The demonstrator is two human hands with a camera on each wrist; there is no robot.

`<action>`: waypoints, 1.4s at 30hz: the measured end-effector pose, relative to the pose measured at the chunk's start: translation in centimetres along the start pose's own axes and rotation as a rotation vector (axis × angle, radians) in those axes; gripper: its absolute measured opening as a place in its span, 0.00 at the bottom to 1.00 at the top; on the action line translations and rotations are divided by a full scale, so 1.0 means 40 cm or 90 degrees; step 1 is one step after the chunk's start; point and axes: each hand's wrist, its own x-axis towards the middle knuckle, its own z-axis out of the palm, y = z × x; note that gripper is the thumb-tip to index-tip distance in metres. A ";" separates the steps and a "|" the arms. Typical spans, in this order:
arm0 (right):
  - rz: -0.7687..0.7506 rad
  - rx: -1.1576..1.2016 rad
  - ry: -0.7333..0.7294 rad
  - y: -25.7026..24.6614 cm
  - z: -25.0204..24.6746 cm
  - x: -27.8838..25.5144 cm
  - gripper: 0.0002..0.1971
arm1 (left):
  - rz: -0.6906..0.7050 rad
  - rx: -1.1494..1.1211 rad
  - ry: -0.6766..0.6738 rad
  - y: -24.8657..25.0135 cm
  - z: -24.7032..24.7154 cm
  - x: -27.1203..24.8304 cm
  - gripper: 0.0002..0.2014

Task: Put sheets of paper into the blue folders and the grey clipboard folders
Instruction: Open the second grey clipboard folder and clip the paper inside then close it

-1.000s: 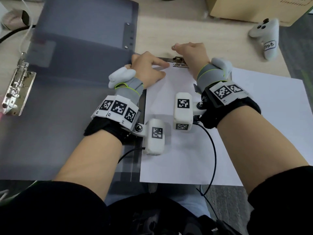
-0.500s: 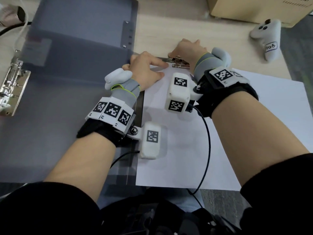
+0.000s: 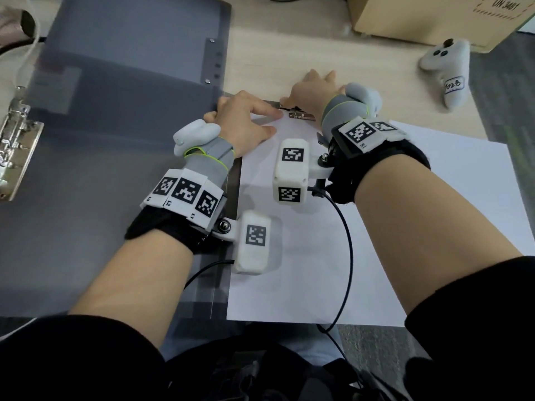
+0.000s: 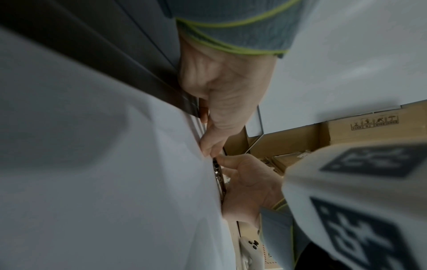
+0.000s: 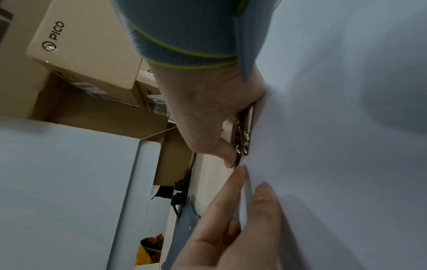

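A grey clipboard folder lies open on the desk, its cover spread to the left. A white sheet of paper covers its right half, top edge at the metal clip. My left hand rests on the sheet's top left corner with straight fingers pressing it flat. My right hand lies over the clip, fingers stretched out beyond it and thumb touching the clip's end. More white paper lies under my right forearm.
A cardboard box stands at the back right, with a white controller in front of it. A metal lever-arch mechanism lies at the far left. The desk's front edge runs just below the sheet.
My right hand has come down from a raised grip on the clip's lever and flattened over the clip. The left hand has stayed on the sheet's corner.
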 end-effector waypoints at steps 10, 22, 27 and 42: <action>-0.031 0.582 0.153 0.065 0.106 0.013 0.31 | 0.006 0.004 0.016 0.001 0.001 -0.007 0.14; -0.079 0.707 0.326 0.161 0.184 -0.115 0.20 | -0.039 0.173 -0.113 0.118 0.003 -0.037 0.09; -0.074 0.738 0.392 0.235 0.212 -0.195 0.17 | 0.004 0.219 -0.158 0.212 0.055 -0.110 0.18; 0.170 0.611 0.542 0.514 0.350 -0.420 0.18 | 0.172 0.261 -0.238 0.350 0.252 -0.252 0.08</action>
